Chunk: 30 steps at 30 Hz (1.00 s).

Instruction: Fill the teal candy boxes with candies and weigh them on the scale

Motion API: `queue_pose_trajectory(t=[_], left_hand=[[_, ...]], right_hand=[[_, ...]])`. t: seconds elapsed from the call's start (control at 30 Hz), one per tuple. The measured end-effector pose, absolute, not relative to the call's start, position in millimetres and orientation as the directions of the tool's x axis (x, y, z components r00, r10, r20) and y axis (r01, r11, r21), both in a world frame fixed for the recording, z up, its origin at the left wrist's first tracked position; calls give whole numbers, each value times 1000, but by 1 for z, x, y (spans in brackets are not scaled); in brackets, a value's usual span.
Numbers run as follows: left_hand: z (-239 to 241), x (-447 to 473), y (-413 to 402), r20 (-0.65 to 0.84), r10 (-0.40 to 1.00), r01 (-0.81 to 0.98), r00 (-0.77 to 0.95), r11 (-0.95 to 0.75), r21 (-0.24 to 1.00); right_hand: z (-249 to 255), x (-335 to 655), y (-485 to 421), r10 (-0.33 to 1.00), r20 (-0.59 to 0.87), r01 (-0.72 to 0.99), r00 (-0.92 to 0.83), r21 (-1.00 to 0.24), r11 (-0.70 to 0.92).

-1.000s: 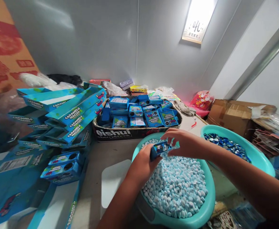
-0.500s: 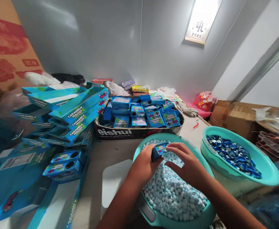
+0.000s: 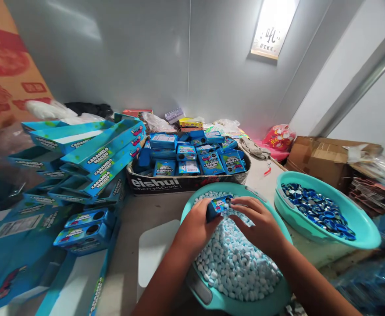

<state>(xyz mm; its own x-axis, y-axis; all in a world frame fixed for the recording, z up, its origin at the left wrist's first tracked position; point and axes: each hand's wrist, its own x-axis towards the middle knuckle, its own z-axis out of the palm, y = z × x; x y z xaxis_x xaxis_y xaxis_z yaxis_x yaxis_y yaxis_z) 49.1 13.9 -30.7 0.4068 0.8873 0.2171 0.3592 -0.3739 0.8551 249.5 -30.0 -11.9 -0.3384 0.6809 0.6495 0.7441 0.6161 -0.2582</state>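
Observation:
My left hand is closed around a small blue candy box, holding it tilted above a tub of candies. A round dark hole shows in the box's right end, with a whitish candy at it. My right hand is at that end, fingertips by the hole and thumb held apart below. Under both hands, pale blue and white candies fill a turquoise tub.
Behind the tub stands a black carton full of blue candy boxes. Stacked blue display trays rise at left, beside two candy boxes. Another turquoise tub at right holds blue caps. A white lid lies beside the candies.
The candy box has turned so more of its printed face and its hole show. A whitish candy now appears at the hole. The view has shifted slightly to the right.

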Motion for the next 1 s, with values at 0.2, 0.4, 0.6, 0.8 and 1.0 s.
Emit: queue_pose_trajectory(t=[0.2, 0.4, 0.6, 0.8, 1.0], left_hand=[[-30, 48, 13, 207, 893, 381, 400, -367, 849], [-30, 49, 14, 220, 884, 371, 413, -384, 845], [-29, 49, 13, 229, 894, 354, 386, -372, 858], [-31, 51, 18, 202, 974, -8, 103, -202, 979], [-17, 6, 17, 318, 940, -9, -119, -322, 947]], right_hand=[[-6, 245, -36, 693, 647, 772, -317, -249, 585], [-8, 241, -29, 661, 648, 746, -380, -208, 633], [-7, 249, -28, 690, 690, 775, -217, -307, 551], [-23, 267, -13, 849, 519, 771, -100, -499, 396], [-36, 275, -14, 935, 231, 742, -267, -570, 353]])
